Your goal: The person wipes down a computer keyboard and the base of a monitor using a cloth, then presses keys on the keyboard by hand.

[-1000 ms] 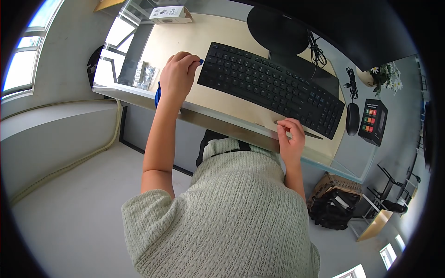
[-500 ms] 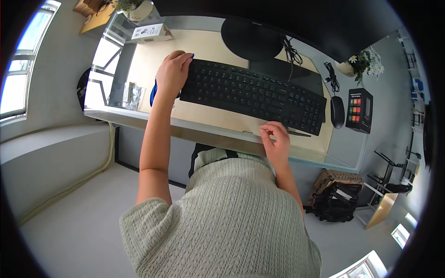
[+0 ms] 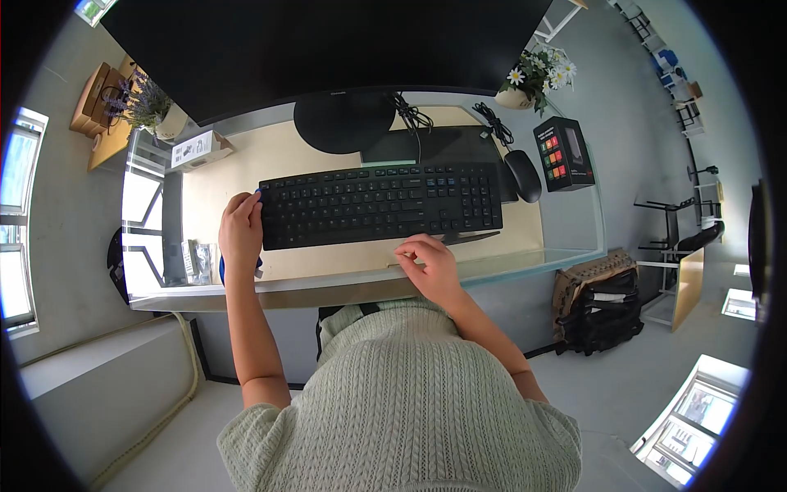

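A black full-size keyboard (image 3: pixel 381 205) lies on the desk below the monitor. My left hand (image 3: pixel 240 230) is at its left end, fingers pressed together around a blue cloth (image 3: pixel 261 264). Bits of the blue show at the fingertips and beside the wrist; the palm hides the rest. My right hand (image 3: pixel 430 266) rests by the desk's front edge, just below the keyboard, with its fingers curled in and nothing visible in them. A thin dark strip (image 3: pixel 475 239) lies between this hand and the keyboard's lower right edge.
Right of the keyboard are a black mouse (image 3: pixel 523 175) and a black box (image 3: pixel 564 153). A large monitor (image 3: pixel 328 49) stands behind on a round base (image 3: pixel 344 127). Flowerpots (image 3: pixel 515 100) flank it. A white box (image 3: pixel 197 150) and small plastic bags (image 3: pixel 198 262) lie at left.
The head view has turned, so the desk looks more level and sits further left. My left hand has slid slightly toward me along the keyboard's left end. The right hand stays near the front edge.
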